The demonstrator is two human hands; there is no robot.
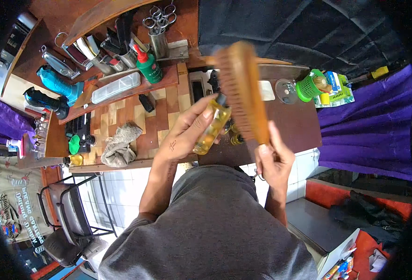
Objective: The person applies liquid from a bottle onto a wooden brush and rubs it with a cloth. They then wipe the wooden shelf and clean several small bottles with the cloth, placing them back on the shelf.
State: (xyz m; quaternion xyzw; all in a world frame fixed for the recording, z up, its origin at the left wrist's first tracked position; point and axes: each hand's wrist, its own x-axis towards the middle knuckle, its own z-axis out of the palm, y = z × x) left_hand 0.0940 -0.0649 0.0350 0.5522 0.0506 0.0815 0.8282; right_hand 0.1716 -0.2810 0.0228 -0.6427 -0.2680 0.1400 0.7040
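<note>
My left hand (pixel 188 129) grips a clear bottle (pixel 213 127) of yellow liquid with a dark cap, tilted in front of my chest. By its handle, my right hand (pixel 274 159) holds a wooden bristle brush (pixel 246 91), blurred, its bristles facing left towards the bottle. The brush head rises above the bottle's cap, and I cannot tell whether the two touch. Behind the hands, more small bottles of yellow liquid (pixel 237 139) stand on the brown tabletop (pixel 293 122), partly hidden by the bottle and brush.
On the left counter lie a crumpled grey cloth (pixel 122 145) and a small black brush (pixel 146 103). The shelf above carries a green bottle with a red nozzle (pixel 149 64), scissors in a metal cup (pixel 158 42) and hair clippers (pixel 59 63). A green basket (pixel 309 85) stands at right.
</note>
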